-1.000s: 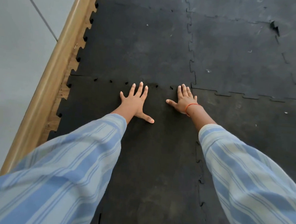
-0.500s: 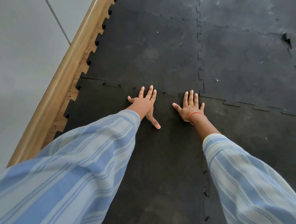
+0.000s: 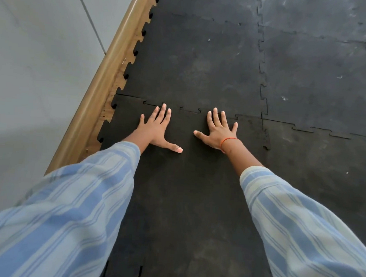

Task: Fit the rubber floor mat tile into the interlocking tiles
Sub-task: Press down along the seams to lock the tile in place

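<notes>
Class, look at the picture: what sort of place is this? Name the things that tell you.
Probably an indoor gym or play room: black interlocking rubber mats cover the floor, edged by a wooden skirting below a grey tiled wall.

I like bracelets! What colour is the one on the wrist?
Orange-red band, head view.

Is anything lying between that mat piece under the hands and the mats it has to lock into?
Nothing visible does. The left hand and right hand lie flat on the tile, whose far edge already meets the neighbouring tile along the toothed seam.
</notes>
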The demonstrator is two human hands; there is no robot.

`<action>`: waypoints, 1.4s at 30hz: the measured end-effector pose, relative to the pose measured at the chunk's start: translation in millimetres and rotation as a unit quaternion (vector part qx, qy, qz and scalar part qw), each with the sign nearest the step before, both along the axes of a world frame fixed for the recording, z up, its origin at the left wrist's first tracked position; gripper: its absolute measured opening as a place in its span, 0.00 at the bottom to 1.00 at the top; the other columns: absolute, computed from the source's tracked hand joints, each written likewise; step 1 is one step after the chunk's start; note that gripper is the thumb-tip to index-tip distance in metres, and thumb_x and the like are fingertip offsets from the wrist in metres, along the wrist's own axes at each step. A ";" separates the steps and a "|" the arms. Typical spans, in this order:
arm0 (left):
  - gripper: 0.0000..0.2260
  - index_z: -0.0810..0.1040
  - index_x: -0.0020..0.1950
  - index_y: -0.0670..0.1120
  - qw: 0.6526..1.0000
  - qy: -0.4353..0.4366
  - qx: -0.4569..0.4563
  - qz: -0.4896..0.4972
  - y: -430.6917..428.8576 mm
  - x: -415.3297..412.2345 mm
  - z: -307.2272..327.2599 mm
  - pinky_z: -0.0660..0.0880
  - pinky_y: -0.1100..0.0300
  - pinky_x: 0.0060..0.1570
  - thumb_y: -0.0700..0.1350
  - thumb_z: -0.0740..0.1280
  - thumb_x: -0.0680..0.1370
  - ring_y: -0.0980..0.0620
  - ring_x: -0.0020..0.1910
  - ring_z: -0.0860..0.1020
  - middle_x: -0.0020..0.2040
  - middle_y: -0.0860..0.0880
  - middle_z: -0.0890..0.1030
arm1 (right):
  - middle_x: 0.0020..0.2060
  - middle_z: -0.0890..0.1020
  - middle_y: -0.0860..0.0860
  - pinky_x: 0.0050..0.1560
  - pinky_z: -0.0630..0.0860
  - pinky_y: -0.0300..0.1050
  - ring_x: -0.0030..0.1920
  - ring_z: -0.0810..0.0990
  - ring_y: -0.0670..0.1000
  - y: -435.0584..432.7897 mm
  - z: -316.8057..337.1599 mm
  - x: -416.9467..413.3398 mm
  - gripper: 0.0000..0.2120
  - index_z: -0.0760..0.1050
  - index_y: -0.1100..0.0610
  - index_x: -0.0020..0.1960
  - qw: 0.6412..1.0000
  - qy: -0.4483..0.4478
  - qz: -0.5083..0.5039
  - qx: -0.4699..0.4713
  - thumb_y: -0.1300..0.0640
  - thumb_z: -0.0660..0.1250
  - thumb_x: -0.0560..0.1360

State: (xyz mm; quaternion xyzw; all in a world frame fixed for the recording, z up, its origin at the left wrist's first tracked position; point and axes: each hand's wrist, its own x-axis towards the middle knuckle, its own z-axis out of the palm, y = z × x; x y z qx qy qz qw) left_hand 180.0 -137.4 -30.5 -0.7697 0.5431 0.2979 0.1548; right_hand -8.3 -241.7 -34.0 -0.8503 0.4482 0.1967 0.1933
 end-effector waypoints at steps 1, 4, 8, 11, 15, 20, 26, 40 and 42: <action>0.65 0.27 0.75 0.48 1.000 0.002 -0.001 0.000 -0.2 -0.8 -0.3 0.38 0.35 0.70 0.78 0.65 0.58 0.47 0.75 0.30 0.74 0.49 0.25 | 0.77 0.35 0.46 0.71 0.39 0.70 0.76 0.33 0.53 0.4 0.1 3.7 0.42 0.36 0.50 0.77 1.000 0.006 -0.002 0.004 0.30 0.50 0.74; 0.66 0.27 0.75 0.50 1.000 0.010 0.003 0.007 -4.1 1.9 3.3 0.37 0.34 0.70 0.77 0.66 0.57 0.46 0.74 0.29 0.74 0.50 0.24 | 0.76 0.34 0.44 0.70 0.41 0.73 0.76 0.32 0.52 -6.3 7.4 17.4 0.41 0.35 0.47 0.77 0.999 0.025 -0.019 0.036 0.32 0.53 0.75; 0.65 0.27 0.75 0.50 1.000 0.019 -0.006 0.012 -5.3 6.4 8.7 0.37 0.34 0.69 0.77 0.66 0.58 0.46 0.74 0.29 0.74 0.51 0.25 | 0.76 0.33 0.43 0.69 0.44 0.75 0.76 0.32 0.52 -10.8 16.5 29.5 0.41 0.35 0.46 0.77 0.997 0.045 -0.023 0.063 0.34 0.55 0.75; 0.61 0.31 0.77 0.46 0.997 0.017 -0.063 0.035 1.5 8.2 -0.1 0.39 0.37 0.73 0.78 0.60 0.62 0.47 0.76 0.33 0.77 0.48 0.30 | 0.76 0.34 0.44 0.71 0.40 0.72 0.76 0.32 0.51 -2.0 8.6 14.0 0.41 0.35 0.46 0.77 0.998 0.014 -0.037 0.042 0.31 0.51 0.75; 0.60 0.31 0.77 0.46 0.984 -0.037 -0.102 0.143 29.0 28.7 -12.4 0.37 0.40 0.72 0.82 0.51 0.61 0.45 0.76 0.32 0.76 0.44 0.30 | 0.76 0.34 0.45 0.70 0.34 0.68 0.76 0.32 0.50 20.7 -6.5 -14.6 0.45 0.35 0.46 0.77 0.995 -0.024 -0.098 -0.018 0.24 0.45 0.69; 0.59 0.29 0.76 0.48 0.986 -0.040 -0.088 0.137 27.3 34.6 -15.4 0.35 0.39 0.71 0.82 0.50 0.60 0.44 0.75 0.30 0.76 0.44 0.28 | 0.77 0.35 0.47 0.70 0.34 0.69 0.76 0.31 0.52 27.8 -17.7 -22.9 0.48 0.36 0.45 0.77 0.987 -0.040 -0.141 -0.068 0.21 0.43 0.66; 0.59 0.28 0.75 0.48 0.988 -0.030 -0.063 0.139 26.5 36.1 -10.6 0.34 0.39 0.71 0.82 0.51 0.60 0.43 0.74 0.29 0.75 0.44 0.27 | 0.76 0.32 0.47 0.69 0.31 0.67 0.75 0.29 0.53 10.2 -16.4 -22.8 0.47 0.34 0.45 0.76 0.993 -0.027 -0.107 -0.032 0.22 0.45 0.67; 0.35 0.48 0.80 0.48 0.933 -0.105 -0.262 0.224 84.8 -71.9 -40.9 0.45 0.41 0.74 0.67 0.45 0.78 0.46 0.78 0.46 0.80 0.44 0.47 | 0.78 0.50 0.56 0.77 0.43 0.53 0.78 0.47 0.53 105.2 -42.9 -130.7 0.34 0.46 0.62 0.77 0.937 -0.088 -0.268 -0.206 0.41 0.46 0.80; 0.34 0.51 0.79 0.46 0.927 -0.110 -0.273 0.234 95.7 -95.6 -44.0 0.46 0.41 0.73 0.65 0.47 0.79 0.46 0.78 0.49 0.80 0.43 0.49 | 0.78 0.50 0.57 0.76 0.43 0.52 0.78 0.48 0.53 124.2 -44.3 -134.7 0.37 0.46 0.63 0.77 0.935 -0.083 -0.274 -0.210 0.39 0.43 0.78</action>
